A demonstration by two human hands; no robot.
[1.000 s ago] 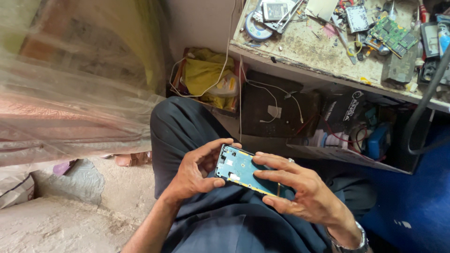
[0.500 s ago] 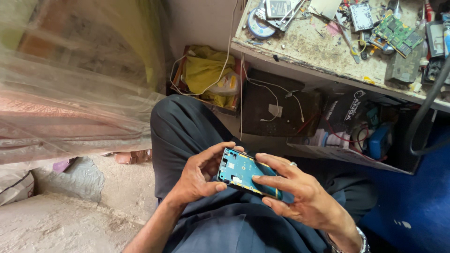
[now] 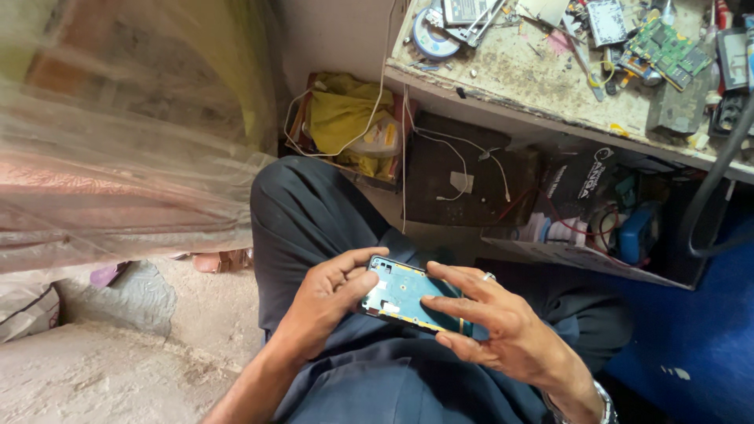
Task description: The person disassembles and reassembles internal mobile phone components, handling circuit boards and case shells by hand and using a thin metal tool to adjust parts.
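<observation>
An opened phone frame (image 3: 408, 296), teal inside with a gold edge, lies over my lap on dark trousers (image 3: 314, 220). My left hand (image 3: 326, 302) grips its left end, thumb resting on the inner face. My right hand (image 3: 495, 330) holds the right end, with the fingers spread over the teal surface and a ring on one finger. A metal watch band shows at my right wrist.
A dirty workbench (image 3: 534, 86) at the upper right carries green circuit boards (image 3: 667, 47), tools and wires. Below it are a dark shelf (image 3: 471, 184), a box with yellow cloth (image 3: 345, 126) and a white cable. Plastic sheeting (image 3: 118, 133) hangs at left over a concrete floor (image 3: 102, 369).
Both hands and the phone frame sit slightly lower and more to the right in view. My right fingers have spread further across the teal face. The grip is unchanged.
</observation>
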